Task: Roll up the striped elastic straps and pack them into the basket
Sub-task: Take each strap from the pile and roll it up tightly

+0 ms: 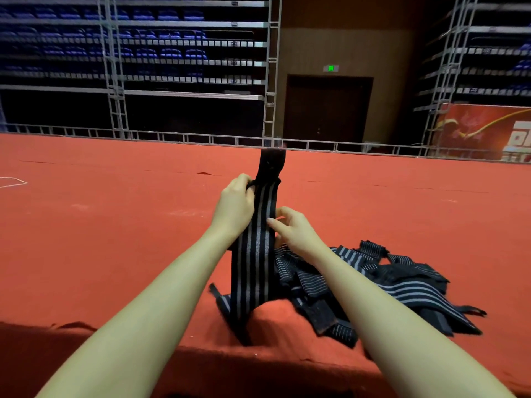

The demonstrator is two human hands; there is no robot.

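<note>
A black elastic strap with grey stripes (pixel 257 254) is held up nearly vertical over a red surface. Its plain black end sticks up above my hands. My left hand (pixel 234 203) grips the strap near that upper end, fingers curled round its left edge. Lower down, my right hand (pixel 293 229) pinches the strap's right edge between thumb and fingers. The strap's lower end trails onto the surface. A loose pile of several more striped straps (pixel 382 282) lies to the right, under my right forearm. No basket is in view.
The red carpeted platform (pixel 100 225) stretches far ahead and to both sides; its front edge (pixel 143 337) runs just below my forearms. A metal rail (pixel 172 137), tiered blue seats and a dark door stand beyond it.
</note>
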